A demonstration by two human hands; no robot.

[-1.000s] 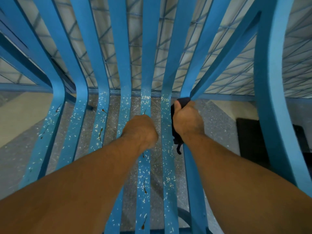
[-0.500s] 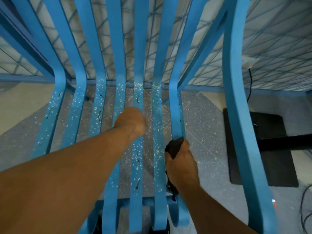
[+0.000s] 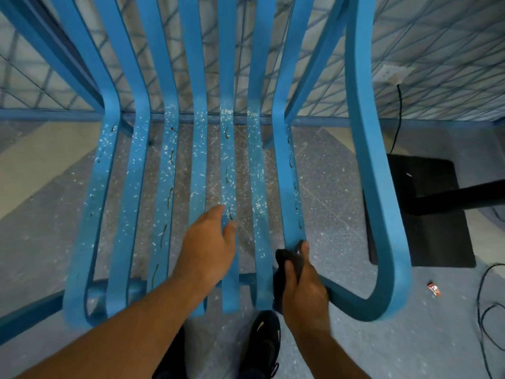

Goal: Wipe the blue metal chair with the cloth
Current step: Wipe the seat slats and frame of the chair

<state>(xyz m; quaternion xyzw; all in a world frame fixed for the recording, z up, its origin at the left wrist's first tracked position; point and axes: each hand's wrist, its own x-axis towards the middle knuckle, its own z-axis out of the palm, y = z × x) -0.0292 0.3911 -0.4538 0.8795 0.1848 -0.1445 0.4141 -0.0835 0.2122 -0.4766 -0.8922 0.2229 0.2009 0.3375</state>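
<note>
Drawn forward from the seat's back bend, the right hand [image 3: 303, 285] pinches the dark cloth [image 3: 289, 259] round the rightmost seat slat [image 3: 287, 187] of the blue metal chair [image 3: 369, 160] near its front edge, left hand [image 3: 207, 247] resting loose-fingered mid-seat; the speckled neighbouring slats [image 3: 257, 173] likely come next.

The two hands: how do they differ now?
The left hand holds nothing and touches a middle chair slat; the right hand grips a dark cloth against the rightmost slat. The left hand reaches farther over the seat; the right hand is near its front edge. Both are bare.
</note>
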